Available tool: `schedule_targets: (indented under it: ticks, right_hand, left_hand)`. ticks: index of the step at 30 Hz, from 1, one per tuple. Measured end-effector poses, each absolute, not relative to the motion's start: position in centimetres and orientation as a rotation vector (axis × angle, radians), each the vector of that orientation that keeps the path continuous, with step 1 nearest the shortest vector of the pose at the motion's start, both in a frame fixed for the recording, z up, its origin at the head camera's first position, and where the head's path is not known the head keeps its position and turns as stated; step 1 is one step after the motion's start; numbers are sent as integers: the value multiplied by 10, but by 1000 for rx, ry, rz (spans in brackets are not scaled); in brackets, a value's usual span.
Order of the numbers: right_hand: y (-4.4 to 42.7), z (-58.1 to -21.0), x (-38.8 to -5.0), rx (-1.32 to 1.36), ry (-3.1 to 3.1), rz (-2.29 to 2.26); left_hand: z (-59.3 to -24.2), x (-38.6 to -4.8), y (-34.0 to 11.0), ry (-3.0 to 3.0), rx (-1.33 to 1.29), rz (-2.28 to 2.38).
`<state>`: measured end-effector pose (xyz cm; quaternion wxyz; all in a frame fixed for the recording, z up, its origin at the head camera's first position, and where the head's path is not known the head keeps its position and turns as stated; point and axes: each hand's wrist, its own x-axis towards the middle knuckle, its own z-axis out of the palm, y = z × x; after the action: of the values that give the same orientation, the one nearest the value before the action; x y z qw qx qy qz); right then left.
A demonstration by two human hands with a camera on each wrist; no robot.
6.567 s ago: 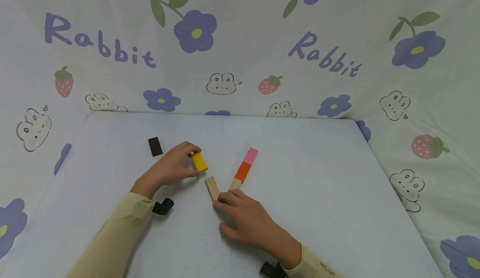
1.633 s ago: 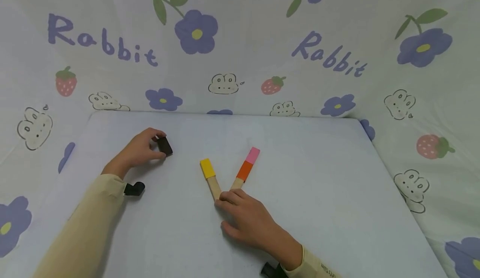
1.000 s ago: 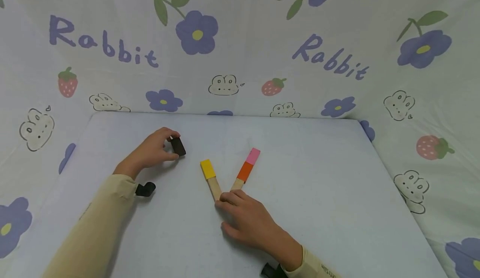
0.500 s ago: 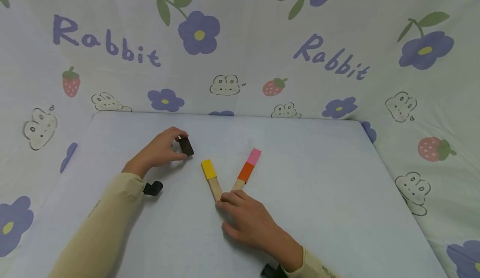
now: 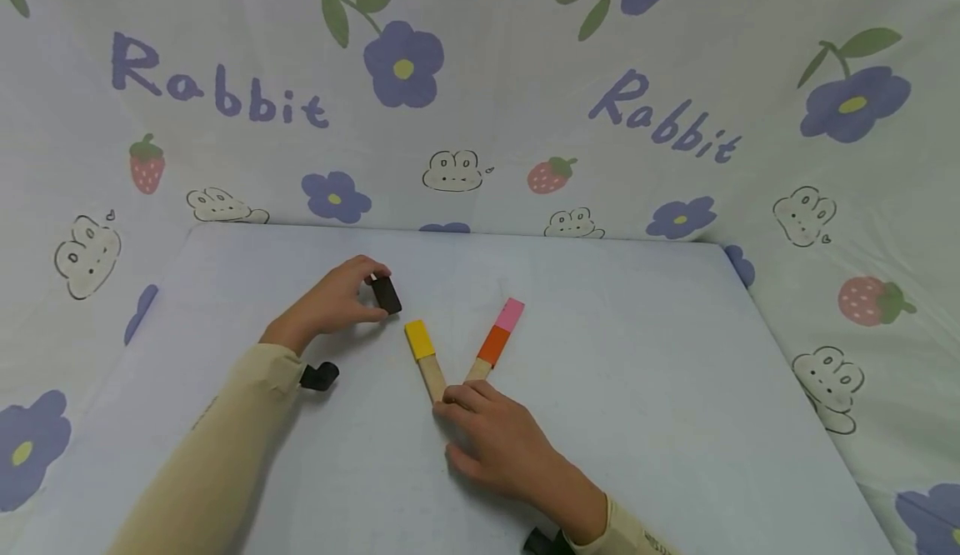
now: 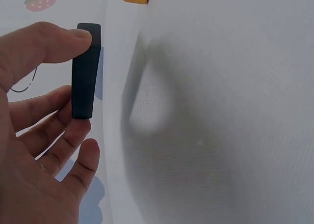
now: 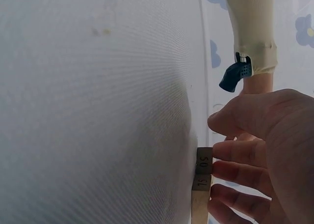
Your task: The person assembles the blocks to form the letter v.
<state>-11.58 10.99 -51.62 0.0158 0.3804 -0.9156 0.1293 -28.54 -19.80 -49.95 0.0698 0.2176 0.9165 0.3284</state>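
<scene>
My left hand (image 5: 333, 301) pinches a dark brown, nearly black domino block (image 5: 386, 295) between thumb and fingers. In the left wrist view the dark block stands clear of the white surface. Just right of it, a yellow block (image 5: 419, 339) lies end to end with a plain wooden block (image 5: 432, 378). A pink block (image 5: 510, 314), an orange block (image 5: 494, 345) and another plain wooden block (image 5: 478, 369) form a second slanted line. My right hand (image 5: 498, 438) touches the near ends of both lines, hiding where they meet. Numbers show on the block ends (image 7: 204, 160) in the right wrist view.
A white table (image 5: 637, 372) lies under everything. Its far edge meets a hanging cloth (image 5: 480, 80) printed with flowers, rabbits and strawberries. Black wrist devices (image 5: 320, 377) sit at both sleeves.
The yellow block went from my left hand to the end of the left wooden block. My left hand then took the dark block and carried it right. My right hand stays put.
</scene>
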Motion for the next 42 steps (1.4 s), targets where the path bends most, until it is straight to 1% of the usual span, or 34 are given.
schedule_targets:
  ticks: [23, 42]
  right_hand:
    - [107, -512, -116, 1170, -2872, 410]
    - [106, -511, -117, 1162, -2872, 403]
  left_hand:
    - [-505, -293, -178, 2696, 719, 999]
    - [-507, -295, -172, 2658, 708, 989]
